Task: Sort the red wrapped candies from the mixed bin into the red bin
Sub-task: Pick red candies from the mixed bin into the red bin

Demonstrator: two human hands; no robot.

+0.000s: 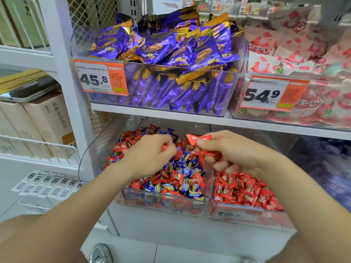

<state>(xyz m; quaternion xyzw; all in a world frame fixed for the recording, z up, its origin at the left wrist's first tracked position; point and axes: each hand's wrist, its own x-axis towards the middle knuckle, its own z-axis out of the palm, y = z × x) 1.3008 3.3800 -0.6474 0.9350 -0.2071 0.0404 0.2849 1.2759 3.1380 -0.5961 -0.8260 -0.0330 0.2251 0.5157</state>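
A clear mixed bin (161, 203) on the lower shelf holds red and blue wrapped candies. To its right, a clear red bin (245, 213) holds only red wrapped candies. My left hand (150, 154) hovers over the mixed bin and pinches a red candy (164, 148) at its fingertips. My right hand (231, 150) is above the divide between the two bins. It pinches one red candy (192, 139) between thumb and forefinger and holds more red candies (209, 154) in its curled fingers.
The shelf above carries a clear bin of purple packets (163, 54) with a 45.8 price tag and a bin of pink-and-white packets (296, 59) tagged 54.9. A white upright post (62, 73) stands left, with boxes (38, 126) behind it. Barcode labels (47, 183) lie lower left.
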